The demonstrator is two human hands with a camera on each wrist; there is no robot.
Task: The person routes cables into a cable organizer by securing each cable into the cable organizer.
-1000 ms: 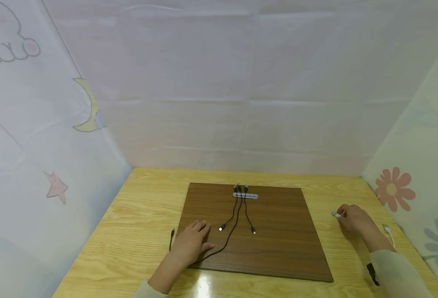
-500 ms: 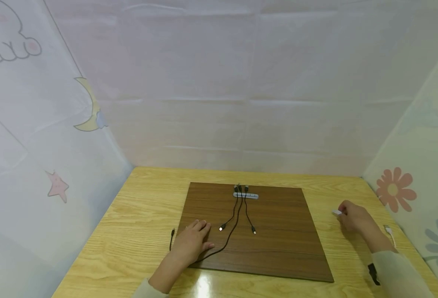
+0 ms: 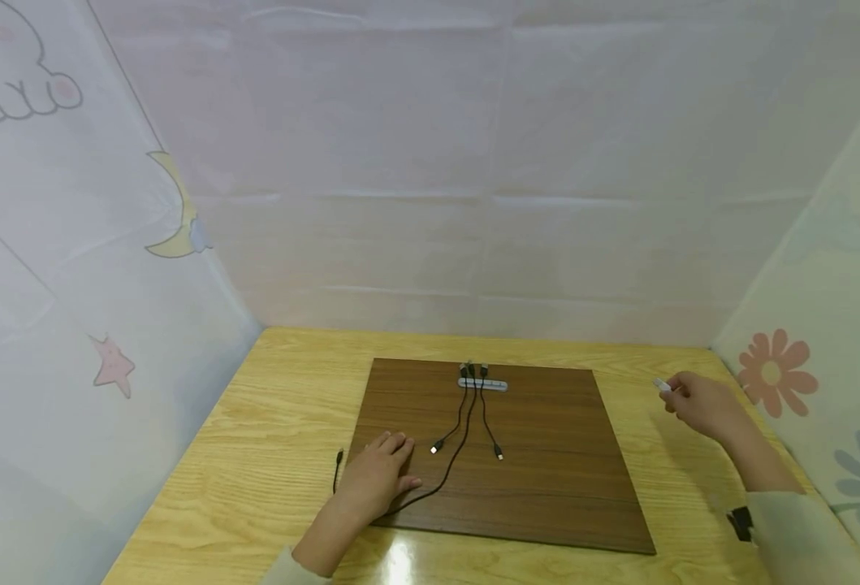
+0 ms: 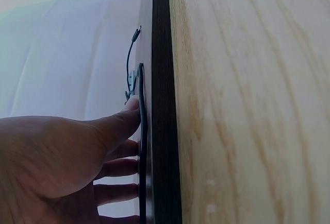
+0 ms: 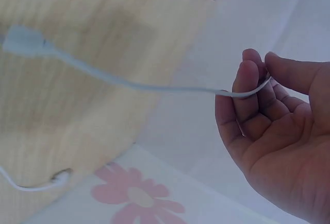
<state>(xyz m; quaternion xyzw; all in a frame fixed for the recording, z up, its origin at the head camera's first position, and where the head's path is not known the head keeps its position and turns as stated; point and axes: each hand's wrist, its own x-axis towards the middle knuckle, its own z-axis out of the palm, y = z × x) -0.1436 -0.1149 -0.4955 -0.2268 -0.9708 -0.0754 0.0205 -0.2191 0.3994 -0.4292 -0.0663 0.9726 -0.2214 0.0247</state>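
Observation:
My left hand (image 3: pixel 374 478) rests spread on the left part of a dark wooden board (image 3: pixel 546 455); a black cable (image 3: pixel 450 471) runs beside its thumb. In the left wrist view, that hand (image 4: pixel 56 157) has its thumb tip at the black cable (image 4: pixel 143 147). Right of the board, my right hand (image 3: pixel 703 406) is raised, pinching a small white piece (image 3: pixel 661 384). The right wrist view shows the hand (image 5: pixel 281 126) with a white cable (image 5: pixel 154 87) between thumb and fingers, its plug (image 5: pixel 26 42) trailing off. Three black plugs sit at a pale clip strip (image 3: pixel 491 384).
Two black cable ends (image 3: pixel 499 452) (image 3: pixel 437 446) lie on the board. Another black connector (image 3: pixel 339 457) lies left of it on the wooden table (image 3: pixel 254 422). A second white cable (image 5: pixel 36 187) lies near the flowered wall, and a dark item (image 3: pixel 742 524) is by the right sleeve.
My right hand has risen from the tabletop and moved slightly away with the white piece. The white plug near the right forearm has left its former place in the head view. My left hand stays put.

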